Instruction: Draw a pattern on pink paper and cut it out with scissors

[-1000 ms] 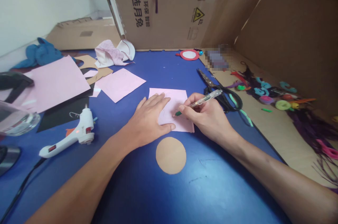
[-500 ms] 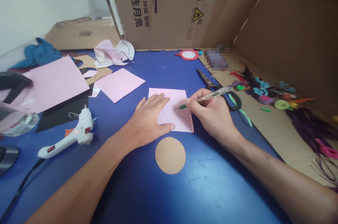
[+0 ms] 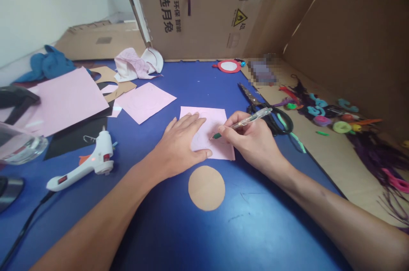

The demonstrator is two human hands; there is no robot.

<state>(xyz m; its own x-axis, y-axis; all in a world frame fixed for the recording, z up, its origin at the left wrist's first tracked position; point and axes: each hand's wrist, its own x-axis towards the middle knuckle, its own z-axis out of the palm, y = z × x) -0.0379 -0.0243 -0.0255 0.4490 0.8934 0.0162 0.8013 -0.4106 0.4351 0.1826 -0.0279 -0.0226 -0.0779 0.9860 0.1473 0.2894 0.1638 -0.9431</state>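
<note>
A square of pink paper [image 3: 217,115] lies on the blue table, with faint drawn lines on it. My left hand [image 3: 182,143] rests flat on its left side, fingers spread. Gripped between the fingers of my right hand [image 3: 251,136] is a clear pen [image 3: 255,116] with a green grip, its tip at the middle of the paper. Just below the paper sits a round brown cardboard disc [image 3: 206,188], apart from both hands. Beyond my right hand lie black-handled scissors [image 3: 268,115], partly hidden by it.
At left are a white glue gun [image 3: 92,162] with a cord, a clear container [image 3: 22,143], pink sheets [image 3: 72,100] and black paper [image 3: 75,139]. A red-rimmed round piece [image 3: 229,66] lies at the back. Colourful trimmings [image 3: 319,109] cover the cardboard at right; cardboard walls [image 3: 204,28] stand behind.
The pen tip has shifted slightly left and down on the pink paper, with the pen leaning lower in my right hand. My left hand stays in place.
</note>
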